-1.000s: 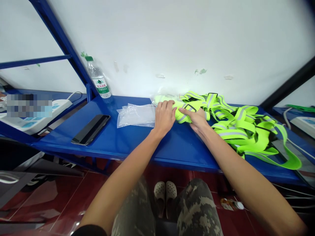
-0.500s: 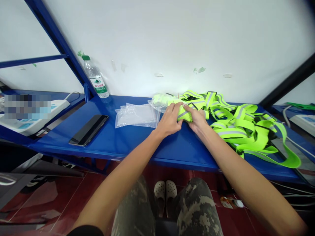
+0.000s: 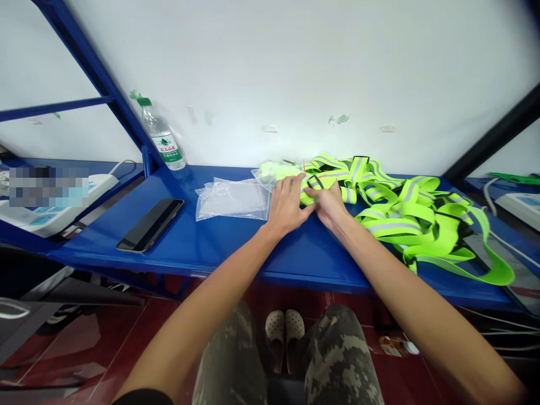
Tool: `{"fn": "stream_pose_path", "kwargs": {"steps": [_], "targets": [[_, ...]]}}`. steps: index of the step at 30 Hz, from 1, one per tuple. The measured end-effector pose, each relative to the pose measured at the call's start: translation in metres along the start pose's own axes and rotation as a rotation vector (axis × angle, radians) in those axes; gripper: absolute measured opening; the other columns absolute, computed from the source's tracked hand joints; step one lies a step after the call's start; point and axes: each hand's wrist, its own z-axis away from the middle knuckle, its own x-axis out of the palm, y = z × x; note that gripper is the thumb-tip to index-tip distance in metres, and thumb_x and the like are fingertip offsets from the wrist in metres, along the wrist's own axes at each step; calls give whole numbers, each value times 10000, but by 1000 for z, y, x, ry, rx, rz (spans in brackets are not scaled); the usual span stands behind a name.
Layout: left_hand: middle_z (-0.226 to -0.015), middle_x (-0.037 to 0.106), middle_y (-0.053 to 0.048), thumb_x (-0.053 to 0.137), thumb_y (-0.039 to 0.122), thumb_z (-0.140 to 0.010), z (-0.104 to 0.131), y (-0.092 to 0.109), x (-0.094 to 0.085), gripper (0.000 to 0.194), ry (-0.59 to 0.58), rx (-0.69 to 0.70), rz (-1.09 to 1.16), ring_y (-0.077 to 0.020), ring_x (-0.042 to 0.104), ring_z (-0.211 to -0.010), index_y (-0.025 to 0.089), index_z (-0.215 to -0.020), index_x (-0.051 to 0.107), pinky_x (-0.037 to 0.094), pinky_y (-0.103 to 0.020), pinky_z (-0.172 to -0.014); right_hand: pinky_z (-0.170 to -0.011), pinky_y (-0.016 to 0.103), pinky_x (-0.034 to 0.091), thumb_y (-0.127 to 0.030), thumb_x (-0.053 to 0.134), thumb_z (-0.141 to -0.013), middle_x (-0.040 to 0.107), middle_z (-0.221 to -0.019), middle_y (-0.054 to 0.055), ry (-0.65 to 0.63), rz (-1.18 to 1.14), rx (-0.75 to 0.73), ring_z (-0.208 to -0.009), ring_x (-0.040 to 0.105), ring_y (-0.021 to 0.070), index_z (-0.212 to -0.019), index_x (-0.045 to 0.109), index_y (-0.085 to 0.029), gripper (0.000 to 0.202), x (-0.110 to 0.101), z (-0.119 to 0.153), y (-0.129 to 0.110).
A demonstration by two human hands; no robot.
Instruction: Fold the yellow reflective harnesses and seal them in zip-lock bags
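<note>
Strap bundle (image 3: 327, 180) sits at the far middle of the desk (image 3: 223, 242), held by my left grip (image 3: 288, 205) and right grip (image 3: 331, 205). I think I'm bunching it small; next needs both holding tight.

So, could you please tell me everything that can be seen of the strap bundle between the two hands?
The strap bundle is bright yellow-green, apparently woven webbing with silvery-grey stripes, compactly folded or rolled. A black buckle shows on its upper side. It is at the blue table, toward the wall side; the left hand curls over its left part, and the right hand grips its right part. The hands hide much of it, so I cannot tell whether its underside touches the table.
</note>
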Motion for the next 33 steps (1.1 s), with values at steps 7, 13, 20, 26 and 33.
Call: {"fn": "stream_pose_path", "kwargs": {"steps": [7,13,20,26,33], "targets": [[-1331,532,-165,638,195,-816,0,-12,8,662,4,11,17,-311,464,-1252,131,-1428,394,369,-460,-1112,-605,245,494,-172,793,-481,567,-792,-83,-54,125,-3,-743,588,138,-921,465,-274,558,-3,3,1],[-1262,586,-146,497,43,-774,-1,-16,4,646,36,-47,101,-272,519,-1208,144,-1404,400,401,-447,-1086,-633,224,488,-198,818,-499,592,-833,-83,-183,159,22,-787,583,133,-939,466,-277,568,1,11,-2],[-1256,611,-135,491,-17,-712,-2,-17,4,675,97,-90,109,-277,538,-1208,164,-1360,439,422,-441,-1070,-591,253,489,-361,768,-621,624,-812,-52,-204,144,79,-736,599,150,-950,538,-266,411,4,11,-7],[-1189,626,-125,534,10,-687,-3,-16,0,596,115,-30,99,-271,557,-1154,151,-1265,511,439,-424,-1049,-593,295,526,-352,773,-592,631,-765,-39,-165,234,10,-684,609,156,-962,569,-241,437,-2,6,-5],[-1034,677,-78,585,135,-785,-8,-15,-2,218,144,2,130,-228,611,-1030,182,-994,627,482,-378,-978,-606,311,542,-264,753,-552,630,-715,-31,-81,239,36,-655,616,160,-923,600,-218,404,-6,1,-4]]}}
